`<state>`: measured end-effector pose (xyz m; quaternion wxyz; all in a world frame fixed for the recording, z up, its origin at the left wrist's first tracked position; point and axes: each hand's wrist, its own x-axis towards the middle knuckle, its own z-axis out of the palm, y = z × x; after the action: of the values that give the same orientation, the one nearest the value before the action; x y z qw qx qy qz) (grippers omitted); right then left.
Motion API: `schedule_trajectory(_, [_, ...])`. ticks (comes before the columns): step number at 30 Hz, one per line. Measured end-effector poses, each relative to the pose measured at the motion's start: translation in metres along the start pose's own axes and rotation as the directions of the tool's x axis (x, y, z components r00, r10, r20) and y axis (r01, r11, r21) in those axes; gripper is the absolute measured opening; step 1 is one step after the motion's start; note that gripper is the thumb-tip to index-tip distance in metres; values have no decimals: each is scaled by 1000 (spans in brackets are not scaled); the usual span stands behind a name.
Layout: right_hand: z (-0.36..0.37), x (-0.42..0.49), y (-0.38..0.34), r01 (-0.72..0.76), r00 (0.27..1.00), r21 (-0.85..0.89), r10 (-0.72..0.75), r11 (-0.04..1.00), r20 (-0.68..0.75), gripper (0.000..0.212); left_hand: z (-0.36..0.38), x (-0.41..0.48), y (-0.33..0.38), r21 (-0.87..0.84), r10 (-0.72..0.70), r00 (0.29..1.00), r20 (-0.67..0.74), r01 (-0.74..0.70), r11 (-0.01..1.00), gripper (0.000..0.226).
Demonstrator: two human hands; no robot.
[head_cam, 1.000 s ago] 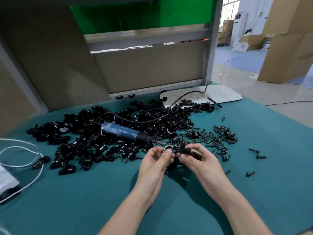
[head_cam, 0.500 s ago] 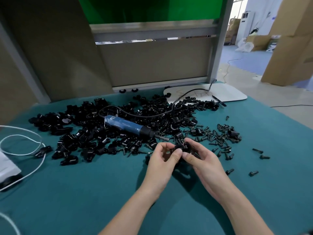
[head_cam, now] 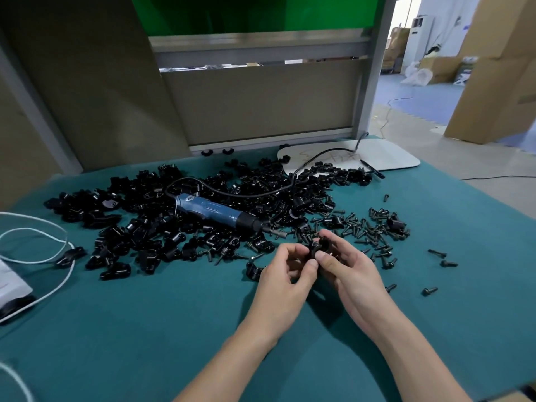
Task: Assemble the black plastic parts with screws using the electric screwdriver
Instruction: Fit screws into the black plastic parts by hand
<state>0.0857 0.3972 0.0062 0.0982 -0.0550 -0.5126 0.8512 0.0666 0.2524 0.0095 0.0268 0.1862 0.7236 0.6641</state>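
Lead: Since a second ago your hands have drawn tighter together. Your left hand (head_cam: 285,274) and right hand (head_cam: 348,268) both pinch the same small black plastic part (head_cam: 317,248), held over the surface (head_cam: 145,329).

Checker: You hold it between both sets of fingertips, I'd judge, to line up the pieces or a screw. Whether a screw is already seated, your fingers hide.

Lead: Your electric screwdriver (head_cam: 214,211) hasn't moved. It lies on the pile of black parts (head_cam: 139,233), tip toward your hands, near enough for a quick pick-up.

Checker: The loose screws (head_cam: 374,230) are spread just beyond your right hand, apart from the pile, so you can take one without digging. One clamp-shaped part (head_cam: 251,269) lies beside your left hand.
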Motion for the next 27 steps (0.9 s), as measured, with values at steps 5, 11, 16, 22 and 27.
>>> schedule_trajectory(5, [0, 0, 1, 2, 1000, 1, -2, 1000, -8, 45, -1, 0, 1, -9, 9, 1000, -17, -9, 1000, 18])
schedule_trajectory(11, [2, -2, 1, 18, 1000, -29, -18, 999, 26, 29, -5, 2, 3, -71, 6, 999, -51, -10, 997, 20])
schedule_trajectory(16, [3, -5, -3, 63, 997, -103, -59, 993, 44, 34, -4, 2, 3, -105, -19, 1000, -15, 18, 994, 24])
schedule_trajectory(22, [2, -5, -5, 56, 998, -97, -52, 994, 42, 36, -6, 0, 4, -134, -42, 999, 16, 44, 990, 24])
schedule_trajectory(27, [0, -7, -7, 48, 998, -127, -44, 991, 33, 37, -7, 1, 5, -110, -17, 1000, 22, 19, 994, 22])
